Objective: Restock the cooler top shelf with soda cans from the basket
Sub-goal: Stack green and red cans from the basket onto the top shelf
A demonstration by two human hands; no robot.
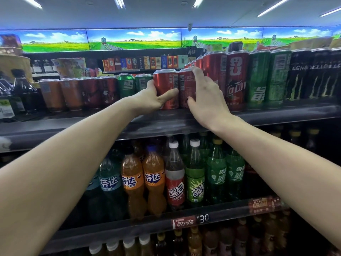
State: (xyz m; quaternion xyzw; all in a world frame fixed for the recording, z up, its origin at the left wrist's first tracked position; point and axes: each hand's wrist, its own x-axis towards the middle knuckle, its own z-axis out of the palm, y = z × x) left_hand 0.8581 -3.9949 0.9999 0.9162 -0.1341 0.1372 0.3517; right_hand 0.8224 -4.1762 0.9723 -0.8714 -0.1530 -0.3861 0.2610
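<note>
The two red cans [175,89] you are handling stand at the front edge of the top shelf [184,120], touching side by side, upright with their long axes vertical and their rims up; both barcodes face out toward you, so the brand face is turned away, which you may want to correct once they are seated. Your left hand [153,97] grips the left can, fingers wrapped round its far left side and thumb laid across its front low down, a hold that looks meant to steady it and slide it back without tipping. Your right hand [206,97] is spread over the right can, index finger reaching up to its top rim and thumb pressing near its base, a grip at two heights that should keep a light can from rocking as it goes in. They sit in the gap between the short green cans [126,85] to the left and the row of tall red cans [214,71] running back on the right, which seems the reason for placing them here: like goes beside like, and that slot is the open lane. Farther right stand tall green cans [258,78] and black cans [304,74], also upright; to the far left are brownish cans [60,93], blurred. Below, the second shelf holds upright bottles [175,174] of orange, red and green soda. The basket is not in view, so you cannot judge from here how many cans remain.
</note>
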